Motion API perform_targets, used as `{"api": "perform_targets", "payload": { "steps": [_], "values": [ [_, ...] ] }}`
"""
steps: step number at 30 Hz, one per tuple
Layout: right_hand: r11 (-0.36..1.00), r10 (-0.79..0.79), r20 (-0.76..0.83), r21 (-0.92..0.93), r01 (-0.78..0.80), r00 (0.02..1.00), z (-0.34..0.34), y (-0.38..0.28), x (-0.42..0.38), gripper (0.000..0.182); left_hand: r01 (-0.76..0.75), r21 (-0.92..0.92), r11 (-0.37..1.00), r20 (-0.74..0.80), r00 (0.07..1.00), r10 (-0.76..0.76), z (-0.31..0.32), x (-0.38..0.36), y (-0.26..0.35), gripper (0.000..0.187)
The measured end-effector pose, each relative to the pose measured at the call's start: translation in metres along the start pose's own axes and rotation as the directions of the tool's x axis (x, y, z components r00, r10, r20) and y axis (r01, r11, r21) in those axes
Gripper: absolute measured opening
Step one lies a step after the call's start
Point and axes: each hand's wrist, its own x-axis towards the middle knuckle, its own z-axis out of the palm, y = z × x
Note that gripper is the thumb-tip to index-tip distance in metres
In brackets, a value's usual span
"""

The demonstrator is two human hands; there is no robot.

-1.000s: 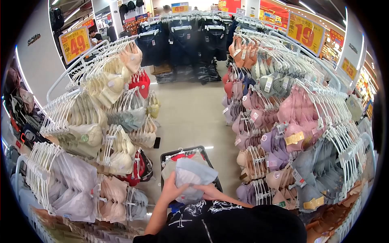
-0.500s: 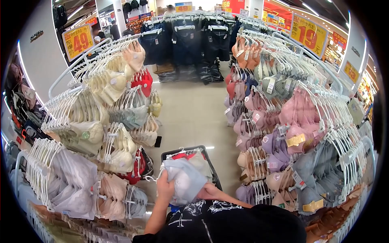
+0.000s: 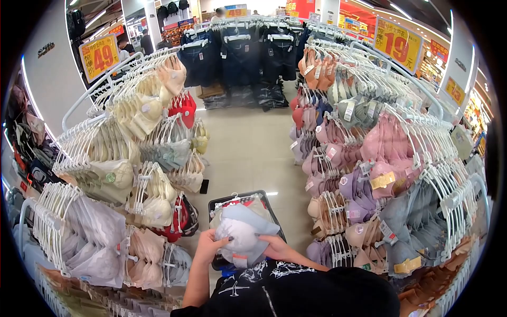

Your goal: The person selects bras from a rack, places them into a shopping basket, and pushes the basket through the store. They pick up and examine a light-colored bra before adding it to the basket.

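Observation:
A pale blue-grey bra [image 3: 244, 230] is stretched between my hands, its cups facing up. My left hand [image 3: 212, 243] pinches its left side, thumb lying on the cup. At the opposite edge, my right hand [image 3: 271, 246] grips the band with the thumb on top. An orange-and-white tag [image 3: 240, 257] hangs at the lower part of the bra. Directly beneath is a dark-rimmed basket [image 3: 275, 221] holding red and pale garments, with a white hanger [image 3: 230, 198] near its far end. The bra hides much of the basket.
Racks of hanging bras line both sides, pale ones [image 3: 97, 224] at left and pink ones [image 3: 388, 140] at right. Dark shorts [image 3: 237, 55] hang across the far end of the tiled aisle [image 3: 245, 142]. A black flat object [image 3: 204, 186] lies by the left rack.
The bra has been turned and spread flatter, bringing its tag into view. My left hand has shifted down and slightly left, its thumb now on the cup; the white hanger beside it no longer shows.

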Motion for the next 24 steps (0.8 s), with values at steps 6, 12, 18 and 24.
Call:
{"api": "perform_targets", "payload": {
  "steps": [6, 12, 18, 24],
  "values": [
    [0.998, 0.008, 0.185, 0.068, -0.021, 0.983, -0.001, 0.000, 0.001, 0.044, -0.125, 0.128, 0.984, -0.119, 0.983, 0.140, 0.014, 0.000, 0.003, 0.015],
    [0.994, -0.004, 0.129, -0.112, 0.019, 0.992, -0.008, 0.002, 0.004, 0.042, -0.133, 0.191, 0.972, -0.030, 0.989, 0.141, 0.001, 0.003, -0.011, 0.010],
    [0.997, 0.082, 0.049, 0.005, -0.082, 0.995, -0.013, -0.003, 0.003, 0.042, -0.146, 0.105, 0.984, -0.004, 0.989, 0.147, 0.009, 0.000, -0.004, 0.015],
    [0.984, 0.066, 0.068, -0.172, -0.054, 0.995, -0.003, -0.004, 0.000, 0.041, -0.018, 0.136, 0.991, 0.111, 0.994, 0.003, 0.015, -0.001, 0.008, 0.028]
  ]
}}
